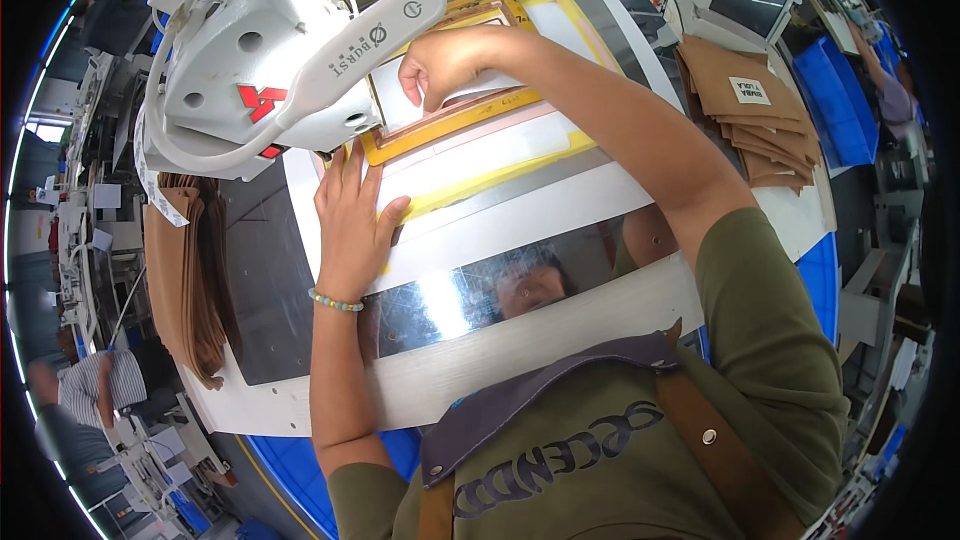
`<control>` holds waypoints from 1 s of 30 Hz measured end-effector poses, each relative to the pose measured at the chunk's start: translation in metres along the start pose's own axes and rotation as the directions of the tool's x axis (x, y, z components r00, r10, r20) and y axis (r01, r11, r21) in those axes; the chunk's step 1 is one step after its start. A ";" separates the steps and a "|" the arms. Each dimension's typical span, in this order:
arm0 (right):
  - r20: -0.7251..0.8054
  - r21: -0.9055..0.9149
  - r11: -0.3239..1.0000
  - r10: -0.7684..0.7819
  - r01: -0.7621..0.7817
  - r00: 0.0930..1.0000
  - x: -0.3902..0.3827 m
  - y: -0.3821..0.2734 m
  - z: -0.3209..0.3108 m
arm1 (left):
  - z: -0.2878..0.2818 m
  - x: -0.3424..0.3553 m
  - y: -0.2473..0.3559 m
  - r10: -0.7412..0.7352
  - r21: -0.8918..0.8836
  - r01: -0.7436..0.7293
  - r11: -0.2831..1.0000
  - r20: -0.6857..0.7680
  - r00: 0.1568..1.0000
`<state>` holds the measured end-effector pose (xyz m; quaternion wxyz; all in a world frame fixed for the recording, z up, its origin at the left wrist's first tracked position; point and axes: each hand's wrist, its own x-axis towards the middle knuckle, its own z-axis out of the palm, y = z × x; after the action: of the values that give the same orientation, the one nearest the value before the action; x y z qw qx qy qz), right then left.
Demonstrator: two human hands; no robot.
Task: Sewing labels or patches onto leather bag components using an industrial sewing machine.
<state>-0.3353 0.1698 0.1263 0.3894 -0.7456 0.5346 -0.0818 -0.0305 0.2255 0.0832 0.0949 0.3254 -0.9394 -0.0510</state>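
Under the white sewing machine head (270,50), part of the yellow-edged template (480,155) is hidden. The left hand (352,225) is laid flat and open on its near corner. A brown leather piece (455,110) is pinched by the right hand (440,65); its fingertips are obscured.

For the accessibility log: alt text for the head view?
A person's left hand presses flat on a yellow-edged template while the right hand adjusts a brown piece beside a white sewing machine head.
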 end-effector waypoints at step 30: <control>-0.131 -0.234 0.953 0.163 -0.191 0.978 -0.098 0.040 -0.024 | 0.013 0.001 0.001 -0.052 0.021 0.053 0.998 -0.064 0.997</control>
<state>-0.4182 0.2375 0.1443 0.2700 -0.7314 0.6258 -0.0206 -0.0350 0.2263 0.0709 0.1195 0.3523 -0.9277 -0.0323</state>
